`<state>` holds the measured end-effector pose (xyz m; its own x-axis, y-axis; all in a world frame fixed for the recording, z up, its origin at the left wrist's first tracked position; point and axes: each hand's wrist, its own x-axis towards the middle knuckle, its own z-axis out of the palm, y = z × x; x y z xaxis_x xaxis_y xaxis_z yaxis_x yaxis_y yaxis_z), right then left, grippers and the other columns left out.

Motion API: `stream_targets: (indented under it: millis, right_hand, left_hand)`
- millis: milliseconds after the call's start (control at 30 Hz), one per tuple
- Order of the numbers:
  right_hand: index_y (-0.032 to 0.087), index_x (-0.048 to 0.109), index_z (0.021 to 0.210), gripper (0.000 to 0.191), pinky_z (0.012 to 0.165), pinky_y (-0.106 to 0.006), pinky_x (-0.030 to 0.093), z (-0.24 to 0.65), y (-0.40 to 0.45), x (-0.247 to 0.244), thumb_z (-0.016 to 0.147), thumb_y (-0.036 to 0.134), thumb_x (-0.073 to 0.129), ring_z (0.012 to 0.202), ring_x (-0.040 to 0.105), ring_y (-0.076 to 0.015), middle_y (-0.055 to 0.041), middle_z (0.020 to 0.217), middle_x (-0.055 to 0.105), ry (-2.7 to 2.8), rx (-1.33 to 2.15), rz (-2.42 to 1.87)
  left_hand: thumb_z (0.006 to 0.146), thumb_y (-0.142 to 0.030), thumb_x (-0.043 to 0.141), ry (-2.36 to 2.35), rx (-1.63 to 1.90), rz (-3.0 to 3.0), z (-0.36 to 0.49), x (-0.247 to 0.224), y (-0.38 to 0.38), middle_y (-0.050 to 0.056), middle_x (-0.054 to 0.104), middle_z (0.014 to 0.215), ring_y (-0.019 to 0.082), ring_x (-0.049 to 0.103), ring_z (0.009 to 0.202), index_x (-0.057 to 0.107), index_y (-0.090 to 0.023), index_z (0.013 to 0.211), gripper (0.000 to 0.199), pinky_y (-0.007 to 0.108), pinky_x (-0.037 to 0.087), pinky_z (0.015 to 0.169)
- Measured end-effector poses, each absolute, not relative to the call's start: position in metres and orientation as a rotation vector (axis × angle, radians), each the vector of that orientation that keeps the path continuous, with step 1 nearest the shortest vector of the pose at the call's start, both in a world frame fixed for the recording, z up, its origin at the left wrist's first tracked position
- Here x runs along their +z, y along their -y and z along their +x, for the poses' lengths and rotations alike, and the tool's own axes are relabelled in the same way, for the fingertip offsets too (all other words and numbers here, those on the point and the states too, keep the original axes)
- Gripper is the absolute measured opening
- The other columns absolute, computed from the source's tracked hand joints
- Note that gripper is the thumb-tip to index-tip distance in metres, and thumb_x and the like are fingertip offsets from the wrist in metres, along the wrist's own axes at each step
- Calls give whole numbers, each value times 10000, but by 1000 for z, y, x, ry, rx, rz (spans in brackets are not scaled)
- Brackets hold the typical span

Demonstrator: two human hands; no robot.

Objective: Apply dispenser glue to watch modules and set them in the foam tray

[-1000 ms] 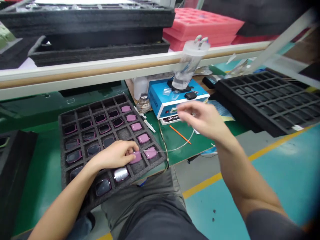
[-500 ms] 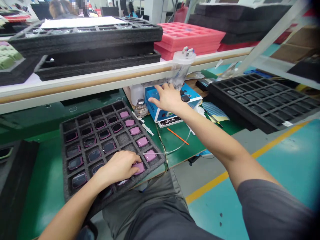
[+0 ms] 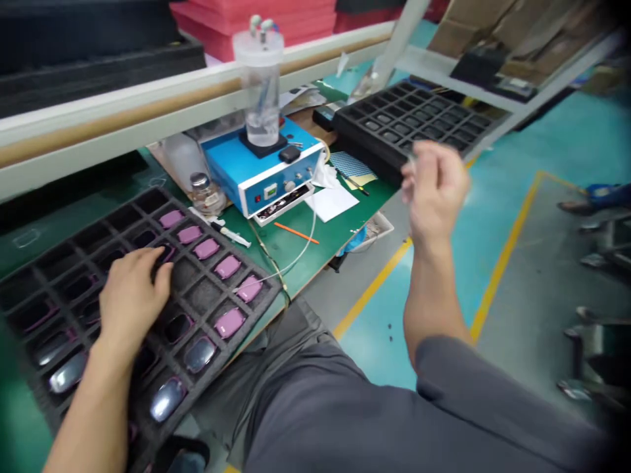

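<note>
No legible text. Blue control box (image 3: 256,172) has a small front display; its characters are too blurred to read.

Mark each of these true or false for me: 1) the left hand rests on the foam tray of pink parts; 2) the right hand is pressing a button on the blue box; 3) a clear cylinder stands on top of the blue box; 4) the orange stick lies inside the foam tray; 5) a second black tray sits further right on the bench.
1) True: the left hand lies flat on the black foam tray.
2) False: the right hand is raised in the air, well right of the blue box.
3) True: the clear cylinder stands upright on it.
4) False: the orange stick lies on the green mat.
5) True: the second black tray.
</note>
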<state>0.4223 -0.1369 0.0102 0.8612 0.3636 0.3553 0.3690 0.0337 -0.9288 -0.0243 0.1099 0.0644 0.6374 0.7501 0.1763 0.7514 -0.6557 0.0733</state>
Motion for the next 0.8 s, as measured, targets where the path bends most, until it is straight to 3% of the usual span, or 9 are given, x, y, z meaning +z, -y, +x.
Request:
stream_targets:
  millis: [67,133,200,333,500,600,700,800]
  right_hand:
    - [285,600,1195,289,462,-205,361,426,194,-39,996,489,557,560,482,-86,5,843,622,245,58,-1524]
    - [245,609,1046,195,414,-177,312,420,225,-94,966,423,618,497,445,-81,46,678,545,-83,319,-1449]
    - [187,618,966,178,420,-179,345,411,234,-145,990,362,596,497,444,-77,37,665,544,-249,468,-1392]
    - [145,638,1128,272,670,-266,573,420,228,-213,1010,387,602,769,638,-117,-38,994,668,-465,596,-1254]
    - [166,609,1281,360,885,-405,603,468,217,-244,993,381,631,1045,671,-206,-93,1247,649,-587,608,-1185]
    - [168,607,1294,374,926,-435,593,480,210,-256,989,383,636,1096,662,-223,-100,1287,637,-638,640,-1218]
    - [168,603,1303,386,942,-449,587,476,199,-266,987,387,639,1118,656,-232,-104,1303,630,-672,686,-1296]
    - [169,600,1310,394,949,-456,584,474,184,-272,986,389,640,1128,654,-236,-105,1311,626,-649,711,-1397]
  left_hand:
    - [1041,-468,311,1299,-240,-2838,-23,58,-127,195,636,1371,338,562,1277,613,-39,1365,617,498,447,1097]
    - [1037,-485,277,1285,-189,-2832,-20,52,-135,199,647,1355,348,570,1262,646,-38,1333,650,511,453,1088]
    - [1028,-517,259,1292,-221,-2790,-16,50,-137,201,664,1325,359,589,1238,685,-40,1284,688,514,468,1069]
    - [996,-598,234,1332,-352,-2699,-9,49,-138,218,708,1220,370,640,1195,730,-35,1177,772,518,484,1055]
    - [932,-661,254,1439,-374,-2655,0,52,-142,233,709,1197,407,657,1184,730,-74,1119,779,527,520,1011]
    - [900,-642,317,1520,-421,-2628,4,56,-139,157,721,1171,403,650,1192,699,-192,1080,617,544,529,1002]
    - [882,-550,442,1545,-479,-2654,6,61,-130,0,698,1210,351,620,1241,607,-384,1194,390,541,513,1050]
    - [887,-458,453,1496,-378,-2744,7,65,-118,-80,678,1238,358,510,1367,402,-578,1406,536,615,439,1125]
